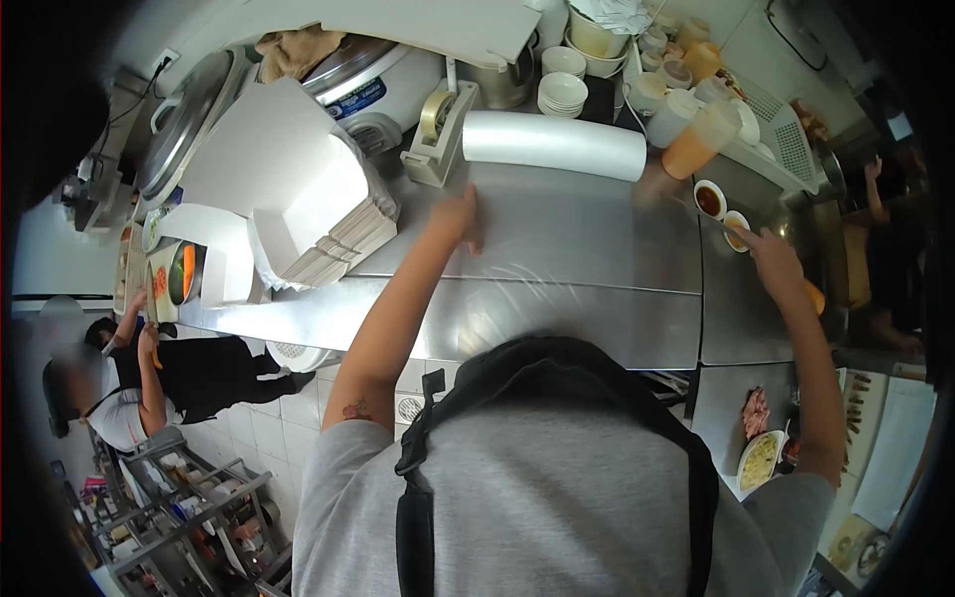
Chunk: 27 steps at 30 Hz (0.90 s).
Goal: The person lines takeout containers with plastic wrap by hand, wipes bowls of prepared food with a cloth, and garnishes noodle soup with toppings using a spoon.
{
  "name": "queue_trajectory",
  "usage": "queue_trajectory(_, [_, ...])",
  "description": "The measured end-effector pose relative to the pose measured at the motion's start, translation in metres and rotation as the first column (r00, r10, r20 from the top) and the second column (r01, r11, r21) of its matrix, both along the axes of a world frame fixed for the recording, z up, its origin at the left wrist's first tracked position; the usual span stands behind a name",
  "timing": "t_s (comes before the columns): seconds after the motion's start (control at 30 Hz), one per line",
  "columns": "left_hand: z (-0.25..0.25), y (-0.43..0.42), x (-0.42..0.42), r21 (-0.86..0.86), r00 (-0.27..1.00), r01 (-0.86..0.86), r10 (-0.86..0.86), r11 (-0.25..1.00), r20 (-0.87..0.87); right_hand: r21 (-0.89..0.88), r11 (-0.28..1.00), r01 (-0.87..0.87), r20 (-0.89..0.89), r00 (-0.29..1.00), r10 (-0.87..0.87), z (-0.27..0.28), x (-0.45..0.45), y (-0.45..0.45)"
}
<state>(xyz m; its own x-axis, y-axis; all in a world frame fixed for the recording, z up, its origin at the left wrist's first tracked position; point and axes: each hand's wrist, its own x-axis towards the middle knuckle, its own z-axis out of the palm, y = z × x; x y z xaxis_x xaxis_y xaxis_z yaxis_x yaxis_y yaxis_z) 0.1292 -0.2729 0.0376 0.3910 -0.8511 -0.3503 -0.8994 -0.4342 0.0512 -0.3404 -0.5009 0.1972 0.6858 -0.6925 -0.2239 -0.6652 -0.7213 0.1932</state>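
Observation:
My left hand [456,217] is over the steel counter [597,224], just below the left end of a large white roll of film [553,144]. Its thumb and fingers are spread apart. Faint wrinkles of clear film show near the counter's front edge. Over at the right, my right hand [774,264] is beside two small sauce bowls, one dark red [709,200] and one yellowish [736,232]. A thin pale strip reaches from its fingertips across the bowls; what it is I cannot make out.
Stacked white cartons [328,224] and a tape dispenser [438,134] are at the left. Small bowls [562,92] and sauce bottles [701,139] line the back. A co-worker [189,383] stands far left; another person [890,239] is at the far right.

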Motion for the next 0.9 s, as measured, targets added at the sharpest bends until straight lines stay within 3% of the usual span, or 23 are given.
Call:
queue_trajectory(0.03, [-0.006,0.003,-0.004,-0.045,0.996,0.022,-0.018,0.999,0.086,0.014,0.996,0.093,0.002,0.996,-0.093,-0.005,-0.004,0.011])
queue_trajectory(0.1, [-0.017,0.004,-0.016,-0.257,0.996,-0.079,0.069,0.963,-0.048,0.044,0.961,0.273,-0.002,0.962,-0.274,-0.023,-0.008,0.04])
queue_trajectory(0.13, [-0.021,0.004,-0.024,-0.354,0.987,-0.142,0.104,0.924,-0.124,0.058,0.957,0.284,0.065,0.956,-0.288,-0.047,-0.012,0.052])
queue_trajectory(0.23, [-0.024,0.003,-0.05,-0.322,0.834,-0.365,0.152,0.873,-0.531,0.256,0.875,0.41,0.117,0.886,-0.449,-0.081,0.016,0.091])
queue_trajectory(0.3, [-0.023,0.008,-0.068,-0.327,0.866,-0.342,0.161,0.881,-0.473,0.228,0.927,0.297,0.324,0.875,-0.36,-0.118,0.022,0.108])
queue_trajectory(0.43, [-0.015,0.032,-0.084,-0.274,0.845,-0.236,0.058,0.932,-0.532,0.317,0.904,0.286,0.312,0.869,-0.385,-0.116,0.051,0.132])
queue_trajectory(0.5, [-0.008,0.052,-0.093,-0.409,0.858,-0.334,0.095,0.849,-0.505,0.318,0.897,0.307,0.271,0.877,-0.396,-0.102,0.058,0.129])
queue_trajectory(0.53, [-0.005,0.057,-0.097,-0.47,0.861,-0.378,0.117,0.798,-0.495,0.258,0.939,0.229,0.341,0.887,-0.31,-0.101,0.059,0.126])
queue_trajectory(0.6, [-0.014,0.058,-0.1,-0.696,0.939,-0.33,0.145,0.638,-0.312,0.12,0.99,0.07,0.455,0.883,-0.117,-0.101,0.062,0.116])
queue_trajectory(0.63, [-0.013,0.058,-0.105,-0.788,0.959,-0.284,0.18,0.546,-0.221,0.248,0.966,0.074,0.478,0.858,-0.188,-0.104,0.071,0.111])
queue_trajectory(0.7, [0.002,0.053,-0.112,-0.4,0.68,-0.642,0.244,0.654,-0.692,0.484,0.873,0.058,0.492,0.807,-0.326,-0.117,0.105,0.099])
queue_trajectory(0.73, [0.011,0.049,-0.112,-0.147,0.449,-0.722,0.296,0.676,-0.843,0.382,0.921,0.083,0.524,0.801,-0.289,-0.134,0.119,0.094])
queue_trajectory(0.8, [0.013,0.044,-0.101,0.113,0.09,-0.702,0.245,0.703,-0.965,0.161,0.979,0.124,0.583,0.788,-0.196,-0.164,0.147,0.089])
queue_trajectory(0.83, [0.016,0.045,-0.097,0.226,-0.098,-0.656,0.216,0.72,-0.971,0.197,0.97,0.143,0.649,0.723,-0.238,-0.168,0.154,0.088])
queue_trajectory(0.9, [0.041,0.056,-0.098,0.14,-0.303,-0.501,-0.021,0.854,-0.953,0.285,0.944,0.166,0.751,0.574,-0.327,-0.173,0.167,0.089])
